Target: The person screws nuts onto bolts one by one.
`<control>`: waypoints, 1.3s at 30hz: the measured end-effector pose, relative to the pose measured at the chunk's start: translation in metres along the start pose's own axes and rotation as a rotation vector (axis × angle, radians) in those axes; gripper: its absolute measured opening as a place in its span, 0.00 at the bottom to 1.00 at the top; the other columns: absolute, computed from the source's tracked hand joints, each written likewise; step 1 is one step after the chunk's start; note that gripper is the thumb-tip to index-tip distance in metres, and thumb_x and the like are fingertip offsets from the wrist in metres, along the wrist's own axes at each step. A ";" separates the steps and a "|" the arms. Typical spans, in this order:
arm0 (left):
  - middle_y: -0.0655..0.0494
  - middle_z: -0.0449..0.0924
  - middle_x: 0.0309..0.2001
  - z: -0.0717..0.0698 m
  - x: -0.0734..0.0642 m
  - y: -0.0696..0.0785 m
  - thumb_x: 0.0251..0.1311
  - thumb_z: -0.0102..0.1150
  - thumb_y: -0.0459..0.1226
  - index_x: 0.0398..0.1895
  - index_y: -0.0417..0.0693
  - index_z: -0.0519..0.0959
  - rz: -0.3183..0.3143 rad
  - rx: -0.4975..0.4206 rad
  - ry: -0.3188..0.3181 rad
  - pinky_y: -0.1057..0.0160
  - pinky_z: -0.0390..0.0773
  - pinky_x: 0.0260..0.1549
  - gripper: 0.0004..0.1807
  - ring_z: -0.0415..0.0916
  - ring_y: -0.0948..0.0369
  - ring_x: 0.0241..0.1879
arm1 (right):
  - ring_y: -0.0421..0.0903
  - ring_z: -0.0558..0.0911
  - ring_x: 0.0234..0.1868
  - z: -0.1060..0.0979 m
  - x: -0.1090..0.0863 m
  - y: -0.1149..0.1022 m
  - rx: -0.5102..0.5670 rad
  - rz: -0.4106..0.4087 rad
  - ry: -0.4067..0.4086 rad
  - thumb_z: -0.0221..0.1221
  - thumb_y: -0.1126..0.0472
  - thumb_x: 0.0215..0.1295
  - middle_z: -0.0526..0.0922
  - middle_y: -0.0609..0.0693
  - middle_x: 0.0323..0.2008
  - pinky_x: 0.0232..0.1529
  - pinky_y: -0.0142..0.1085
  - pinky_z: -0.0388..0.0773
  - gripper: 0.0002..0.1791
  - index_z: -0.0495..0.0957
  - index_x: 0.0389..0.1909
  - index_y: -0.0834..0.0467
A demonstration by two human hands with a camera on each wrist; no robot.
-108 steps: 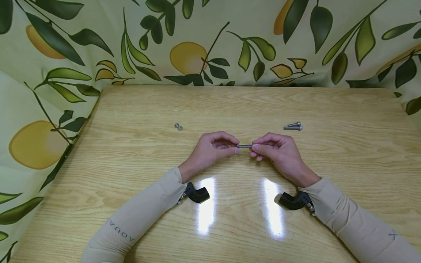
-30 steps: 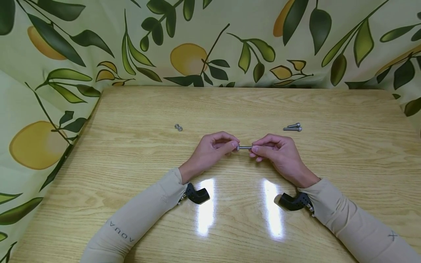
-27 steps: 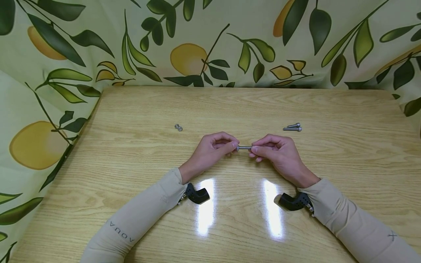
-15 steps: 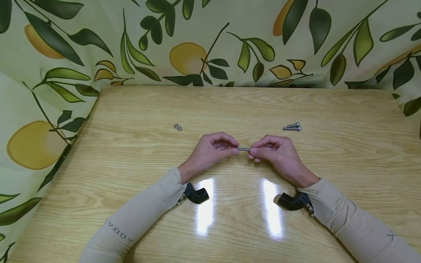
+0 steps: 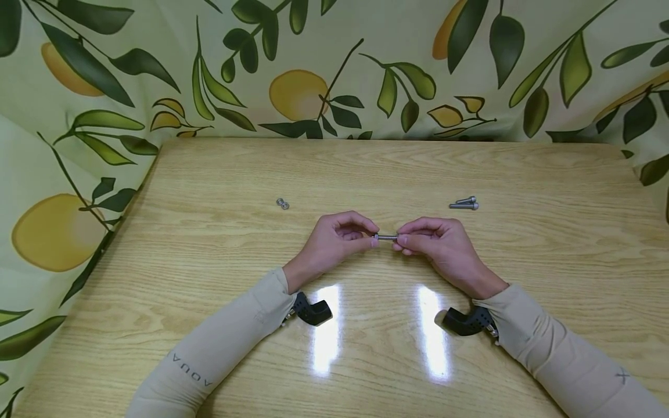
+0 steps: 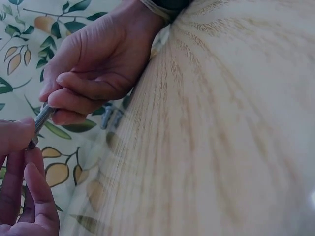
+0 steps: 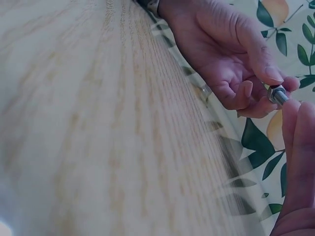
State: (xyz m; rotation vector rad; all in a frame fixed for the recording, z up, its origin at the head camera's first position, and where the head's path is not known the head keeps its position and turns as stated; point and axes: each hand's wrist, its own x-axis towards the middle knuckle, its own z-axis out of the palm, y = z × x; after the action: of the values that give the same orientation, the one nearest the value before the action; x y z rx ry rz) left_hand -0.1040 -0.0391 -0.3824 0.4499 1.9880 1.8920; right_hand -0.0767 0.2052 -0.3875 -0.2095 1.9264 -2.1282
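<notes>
A silver bolt (image 5: 387, 237) is held level between the two hands, above the table. My left hand (image 5: 342, 235) pinches a hex nut (image 7: 275, 93) at the bolt's threaded end, thumb below and forefinger above in the head view. My right hand (image 5: 441, 244) pinches the bolt's other end between thumb and fingers, which hide the bolt head. In the right wrist view the nut sits around the bolt, with thread showing on the right hand's side. The left wrist view shows the threaded shank (image 6: 45, 117) spanning the gap between both hands' fingertips.
Two loose nuts (image 5: 283, 204) lie together on the wooden table (image 5: 366, 174), behind and left of the hands. Two more bolts (image 5: 464, 203) lie side by side behind the right hand. A leaf-and-fruit patterned cloth (image 5: 387, 35) stands along the back and left edges.
My left thumb was up against the nut about a second ago and has moved down since. Both hands have shifted very slightly. The loose nuts and bolts have stayed in place.
</notes>
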 end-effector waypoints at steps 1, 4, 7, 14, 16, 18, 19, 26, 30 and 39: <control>0.45 0.86 0.48 0.000 0.000 0.000 0.60 0.71 0.29 0.45 0.39 0.85 0.000 0.002 0.000 0.73 0.82 0.42 0.10 0.81 0.65 0.40 | 0.40 0.91 0.38 0.000 0.000 0.000 -0.002 -0.001 0.001 0.64 0.69 0.69 0.92 0.48 0.35 0.41 0.29 0.87 0.11 0.81 0.46 0.74; 0.46 0.86 0.49 0.000 -0.001 -0.001 0.61 0.71 0.30 0.47 0.40 0.85 -0.001 -0.001 -0.009 0.72 0.83 0.44 0.11 0.82 0.65 0.42 | 0.40 0.91 0.38 0.000 0.000 0.000 0.000 -0.008 0.003 0.65 0.69 0.68 0.92 0.48 0.35 0.42 0.30 0.87 0.12 0.82 0.46 0.75; 0.47 0.86 0.49 -0.001 -0.001 -0.002 0.66 0.68 0.34 0.49 0.43 0.84 -0.006 0.013 -0.014 0.69 0.83 0.45 0.10 0.84 0.63 0.44 | 0.41 0.92 0.39 0.000 0.000 0.000 0.016 -0.014 0.001 0.65 0.70 0.68 0.92 0.49 0.36 0.42 0.30 0.87 0.11 0.82 0.46 0.75; 0.44 0.88 0.46 -0.001 0.001 -0.002 0.72 0.63 0.38 0.50 0.44 0.84 -0.030 0.024 -0.035 0.66 0.84 0.41 0.10 0.88 0.58 0.44 | 0.41 0.92 0.39 0.000 -0.001 -0.002 0.030 -0.026 0.001 0.65 0.71 0.68 0.92 0.50 0.36 0.42 0.30 0.88 0.09 0.83 0.45 0.73; 0.45 0.88 0.47 -0.001 0.001 -0.001 0.70 0.65 0.38 0.49 0.44 0.84 -0.043 0.027 -0.040 0.66 0.85 0.43 0.09 0.88 0.59 0.45 | 0.41 0.92 0.39 0.000 -0.001 -0.002 0.017 -0.027 0.006 0.65 0.71 0.68 0.92 0.49 0.36 0.43 0.31 0.88 0.09 0.83 0.45 0.73; 0.48 0.88 0.48 -0.001 0.000 -0.001 0.68 0.67 0.38 0.48 0.46 0.85 -0.052 0.038 -0.036 0.66 0.85 0.47 0.09 0.88 0.61 0.46 | 0.41 0.92 0.39 0.000 -0.001 -0.002 0.001 -0.023 0.008 0.65 0.70 0.68 0.92 0.48 0.36 0.43 0.31 0.88 0.10 0.82 0.46 0.74; 0.49 0.88 0.49 -0.001 0.000 -0.001 0.68 0.68 0.38 0.48 0.46 0.85 -0.053 0.042 -0.031 0.65 0.85 0.48 0.09 0.88 0.62 0.47 | 0.41 0.92 0.39 0.000 -0.001 -0.002 -0.001 -0.020 0.008 0.65 0.70 0.68 0.92 0.48 0.36 0.43 0.31 0.88 0.11 0.82 0.46 0.75; 0.47 0.87 0.48 -0.001 0.000 -0.002 0.64 0.70 0.35 0.47 0.43 0.85 -0.011 0.014 -0.003 0.65 0.86 0.48 0.10 0.87 0.63 0.45 | 0.40 0.92 0.40 0.000 -0.001 0.000 -0.014 0.012 -0.005 0.65 0.68 0.69 0.92 0.48 0.37 0.43 0.30 0.87 0.15 0.81 0.50 0.75; 0.45 0.87 0.49 0.000 0.000 -0.002 0.63 0.70 0.31 0.47 0.39 0.85 0.017 -0.007 0.008 0.67 0.86 0.48 0.10 0.86 0.65 0.44 | 0.39 0.91 0.40 -0.001 0.000 0.000 -0.038 0.020 -0.008 0.66 0.67 0.69 0.93 0.47 0.36 0.42 0.30 0.87 0.14 0.82 0.49 0.73; 0.46 0.85 0.53 -0.001 0.000 -0.001 0.63 0.70 0.32 0.51 0.40 0.84 0.003 0.000 -0.028 0.67 0.84 0.52 0.14 0.84 0.63 0.48 | 0.39 0.91 0.38 -0.001 0.000 0.001 -0.012 -0.005 -0.017 0.66 0.70 0.67 0.92 0.47 0.37 0.42 0.30 0.87 0.10 0.84 0.46 0.71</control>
State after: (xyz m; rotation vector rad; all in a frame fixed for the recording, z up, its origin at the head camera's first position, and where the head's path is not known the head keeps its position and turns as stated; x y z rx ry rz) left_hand -0.1043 -0.0396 -0.3838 0.4772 1.9699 1.8774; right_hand -0.0772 0.2058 -0.3883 -0.2342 1.9318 -2.1111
